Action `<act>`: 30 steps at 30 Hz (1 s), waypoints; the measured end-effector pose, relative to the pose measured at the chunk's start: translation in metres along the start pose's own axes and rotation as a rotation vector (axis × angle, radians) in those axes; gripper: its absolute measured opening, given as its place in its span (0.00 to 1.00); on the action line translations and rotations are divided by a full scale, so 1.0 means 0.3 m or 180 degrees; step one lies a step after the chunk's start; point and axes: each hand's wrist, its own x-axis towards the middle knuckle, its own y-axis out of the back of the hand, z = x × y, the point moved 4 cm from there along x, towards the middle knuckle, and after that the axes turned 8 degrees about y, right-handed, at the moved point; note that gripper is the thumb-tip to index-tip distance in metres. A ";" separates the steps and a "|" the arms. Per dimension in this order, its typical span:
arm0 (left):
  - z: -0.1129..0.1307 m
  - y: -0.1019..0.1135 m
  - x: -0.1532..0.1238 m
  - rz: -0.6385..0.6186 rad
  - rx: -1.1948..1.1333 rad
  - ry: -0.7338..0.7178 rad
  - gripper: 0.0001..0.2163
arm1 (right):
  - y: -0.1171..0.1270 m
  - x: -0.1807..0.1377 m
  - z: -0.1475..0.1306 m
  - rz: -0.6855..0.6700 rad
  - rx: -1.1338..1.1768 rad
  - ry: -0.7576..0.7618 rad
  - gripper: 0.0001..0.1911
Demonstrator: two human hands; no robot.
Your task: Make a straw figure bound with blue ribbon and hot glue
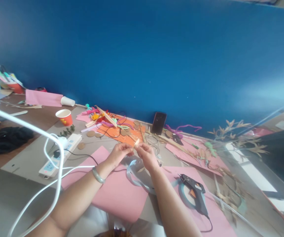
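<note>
My left hand (118, 153) and my right hand (147, 154) meet above the table, fingers pinched together on a small pale wooden stick piece (136, 143) held between them. A grey-green bangle (97, 175) sits on my left wrist. Just below the hands a light blue ribbon (132, 171) loops over pink paper (114, 187). A black hot glue gun (193, 191) lies on more pink paper to the right of my right forearm.
A white power strip (60, 154) with white cables lies at left, near a red paper cup (64, 117). Orange paper (118, 131) with sticks, cardboard discs and pipe cleaners lies behind the hands. A dark phone (158, 122) leans on the blue wall (156, 56). Dried twigs (233, 131) spread at right.
</note>
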 end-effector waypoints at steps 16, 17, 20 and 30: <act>0.013 -0.008 -0.006 -0.0037 0.0261 -0.0092 0.09 | 0.008 0.003 -0.002 0.0064 -0.0011 -0.0059 0.15; 0.015 -0.010 -0.006 -0.0062 0.0272 -0.0107 0.10 | 0.009 0.005 0.003 0.0064 0.0031 -0.0053 0.15; 0.019 -0.014 -0.008 -0.0109 0.0267 -0.0141 0.10 | 0.010 0.010 0.022 0.0037 0.0170 -0.0058 0.17; -0.007 0.000 0.003 -0.0159 -0.0358 0.0031 0.10 | 0.010 0.027 0.011 -0.0075 0.0977 -0.0236 0.26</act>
